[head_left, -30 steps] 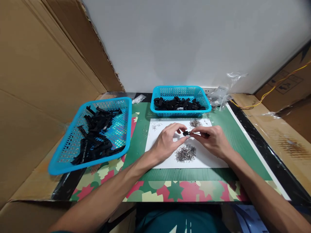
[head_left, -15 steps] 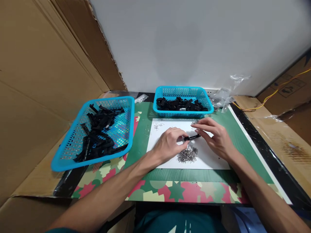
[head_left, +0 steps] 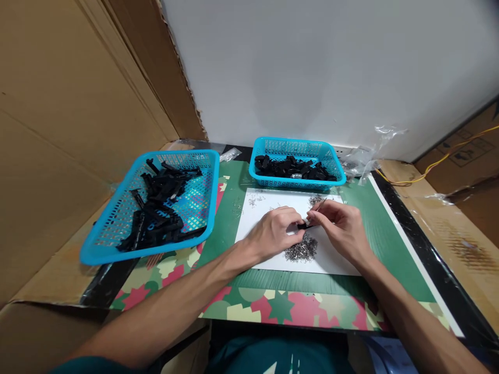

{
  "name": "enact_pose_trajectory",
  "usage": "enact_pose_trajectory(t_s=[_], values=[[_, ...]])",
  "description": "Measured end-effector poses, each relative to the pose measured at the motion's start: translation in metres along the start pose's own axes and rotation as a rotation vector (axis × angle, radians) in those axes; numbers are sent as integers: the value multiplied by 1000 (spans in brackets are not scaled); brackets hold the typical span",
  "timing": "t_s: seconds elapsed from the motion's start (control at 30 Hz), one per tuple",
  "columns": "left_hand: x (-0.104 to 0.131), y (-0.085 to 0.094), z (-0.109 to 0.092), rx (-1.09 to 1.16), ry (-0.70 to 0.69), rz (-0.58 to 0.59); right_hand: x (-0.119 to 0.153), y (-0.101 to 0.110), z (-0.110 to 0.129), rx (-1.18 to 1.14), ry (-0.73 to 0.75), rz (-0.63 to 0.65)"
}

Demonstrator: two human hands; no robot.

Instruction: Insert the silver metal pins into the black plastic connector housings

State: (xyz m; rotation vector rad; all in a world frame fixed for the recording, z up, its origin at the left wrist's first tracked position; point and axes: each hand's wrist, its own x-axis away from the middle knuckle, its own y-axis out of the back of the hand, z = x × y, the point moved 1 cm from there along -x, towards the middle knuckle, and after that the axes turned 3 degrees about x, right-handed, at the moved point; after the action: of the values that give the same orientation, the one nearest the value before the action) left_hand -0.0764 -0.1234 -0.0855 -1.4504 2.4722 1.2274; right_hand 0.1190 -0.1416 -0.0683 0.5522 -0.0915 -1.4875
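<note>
A narrow black plastic part [head_left: 302,226] is pinched between the thumb and fingers of my left hand [head_left: 276,228], above a white sheet [head_left: 257,221]. My right hand [head_left: 340,224] reaches in from the right, its thumb and fingertips pressed together at the part's other end. Whatever those right fingertips pinch is hidden or too small to name. Just below the part lies a pile of small shiny metal pieces [head_left: 301,249]. Behind the right fingers sits a smaller heap of metal bits [head_left: 315,199]. More thin pieces [head_left: 255,199] are scattered at the sheet's upper left.
A blue basket [head_left: 213,208] with long black parts stands at the left. Another blue basket [head_left: 298,183] with black pieces stands at the back. Clear plastic bags [head_left: 356,160] lie behind on the right. Cardboard [head_left: 78,130] walls the left side; a yellow cable [head_left: 429,169] runs at right.
My right hand has moved slightly left and its fingers have closed in at the black part, covering its right end. My left hand keeps its hold. The view has shifted slightly.
</note>
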Motion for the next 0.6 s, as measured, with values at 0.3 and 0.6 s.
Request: enact_pose_trajectory(t_s=[0.3, 0.6], values=[[1, -5, 3, -118, -68, 0, -1, 1, -3, 162, 51, 25], [0, -2, 3, -79, -13, 16, 3, -4, 1, 230, 118, 22]])
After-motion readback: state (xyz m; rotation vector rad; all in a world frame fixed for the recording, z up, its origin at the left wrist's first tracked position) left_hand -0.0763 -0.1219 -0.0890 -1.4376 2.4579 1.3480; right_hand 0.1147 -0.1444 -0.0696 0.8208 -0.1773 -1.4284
